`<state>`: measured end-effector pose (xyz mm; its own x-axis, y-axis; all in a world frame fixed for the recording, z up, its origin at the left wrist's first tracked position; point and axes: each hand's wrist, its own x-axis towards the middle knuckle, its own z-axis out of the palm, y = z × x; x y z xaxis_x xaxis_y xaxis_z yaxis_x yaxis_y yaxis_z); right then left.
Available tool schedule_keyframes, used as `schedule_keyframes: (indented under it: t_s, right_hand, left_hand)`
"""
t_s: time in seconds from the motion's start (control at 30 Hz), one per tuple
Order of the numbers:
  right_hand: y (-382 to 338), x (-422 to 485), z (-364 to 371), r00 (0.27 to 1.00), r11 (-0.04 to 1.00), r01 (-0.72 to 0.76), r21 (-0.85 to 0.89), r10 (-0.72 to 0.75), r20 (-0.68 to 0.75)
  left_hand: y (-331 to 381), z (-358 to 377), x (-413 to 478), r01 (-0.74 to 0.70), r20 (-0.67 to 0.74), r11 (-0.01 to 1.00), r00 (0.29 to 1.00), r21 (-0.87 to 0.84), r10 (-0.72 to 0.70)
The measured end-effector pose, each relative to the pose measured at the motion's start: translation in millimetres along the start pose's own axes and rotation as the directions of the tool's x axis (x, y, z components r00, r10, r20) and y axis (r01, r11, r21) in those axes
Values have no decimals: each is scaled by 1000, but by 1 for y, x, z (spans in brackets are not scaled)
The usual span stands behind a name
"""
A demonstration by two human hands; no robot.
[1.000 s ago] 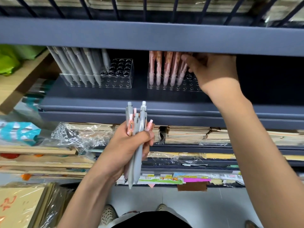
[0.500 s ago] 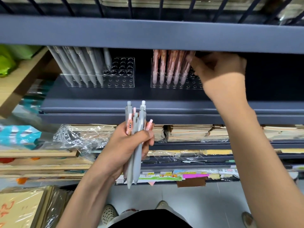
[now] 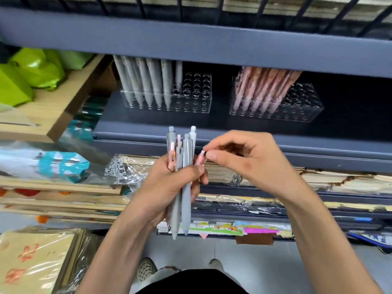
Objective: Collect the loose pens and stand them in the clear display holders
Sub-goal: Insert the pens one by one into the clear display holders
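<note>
My left hand grips a bundle of grey and pink pens, tips pointing down, in front of the shelf. My right hand is beside it, thumb and forefinger pinching the top of a pink pen that sticks out of the bundle's right side. On the dark shelf behind stand two clear display holders: the left holder has several grey pens in its left half, and the right holder has several pink pens in its left half. Their right halves show open holes.
A grey shelf beam overhangs the holders and hides the pen tops. Below the shelf lie stacks of plastic-wrapped paper goods. Green packets and a wooden board sit at the left. My shoes show on the floor.
My right hand has left the pink-pen holder and come down to the bundle, where it now pinches a pink pen. The left hand and its bundle have kept their place.
</note>
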<state>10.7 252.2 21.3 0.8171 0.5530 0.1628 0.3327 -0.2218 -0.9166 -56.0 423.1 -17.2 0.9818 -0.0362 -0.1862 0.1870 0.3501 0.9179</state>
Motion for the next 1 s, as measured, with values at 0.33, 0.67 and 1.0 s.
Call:
schedule_keyframes:
  t_s: [0.33,0.67,1.0]
  right_hand:
    - [-6,20,30,998,977,-57,206,48,48]
    - [-1,18,34,988,951,-12,309,58,-142]
    - [13,-10,-13,978,937,3,350,70,-196]
  left_hand:
    - [12,-27,-6,-8,37,999,999,-44,10]
    - [23,-26,-7,-45,-73,998,996,51,49]
    - [-1,22,5,-234,-241,965,936,120,257]
